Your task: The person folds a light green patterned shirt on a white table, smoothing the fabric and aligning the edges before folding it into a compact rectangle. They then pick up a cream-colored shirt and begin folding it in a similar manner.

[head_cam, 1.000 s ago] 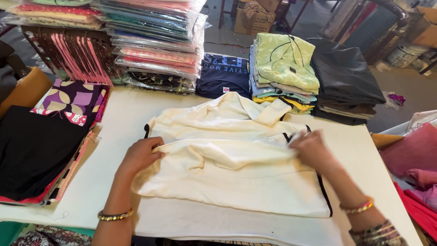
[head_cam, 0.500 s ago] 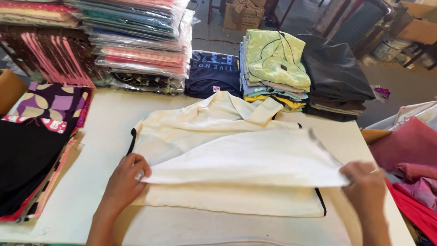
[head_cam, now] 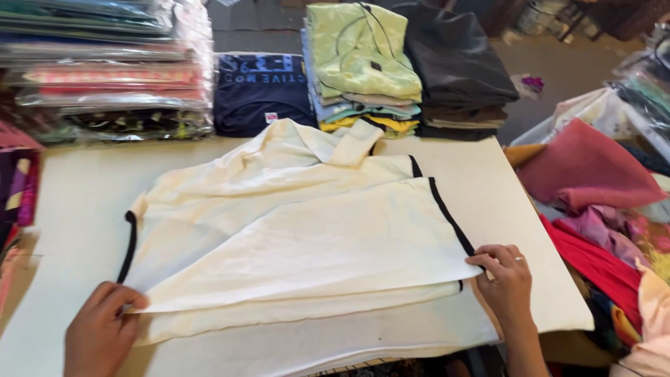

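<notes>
Near the table's (head_cam: pixel 77 209) front edge, my left hand (head_cam: pixel 98 335) pins the cream shirt's (head_cam: pixel 293 230) near-left corner, fingers curled onto the cloth so the layers stay put. My right hand (head_cam: pixel 506 279) sits at the front right, fingertips pinching the folded panel's corner beside the black trim (head_cam: pixel 450 220), keeping that fold taut and flat. Shirt lies spread mid-table, collar toward the far edge, folded panel laid diagonally across the body. Along the far edge: bagged garments (head_cam: pixel 105 70) at left, a navy shirt (head_cam: pixel 262 91), a green-topped stack (head_cam: pixel 359 63), a dark stack (head_cam: pixel 453 66). Off the right edge, loose pink and red cloth (head_cam: pixel 593 174) is heaped.
</notes>
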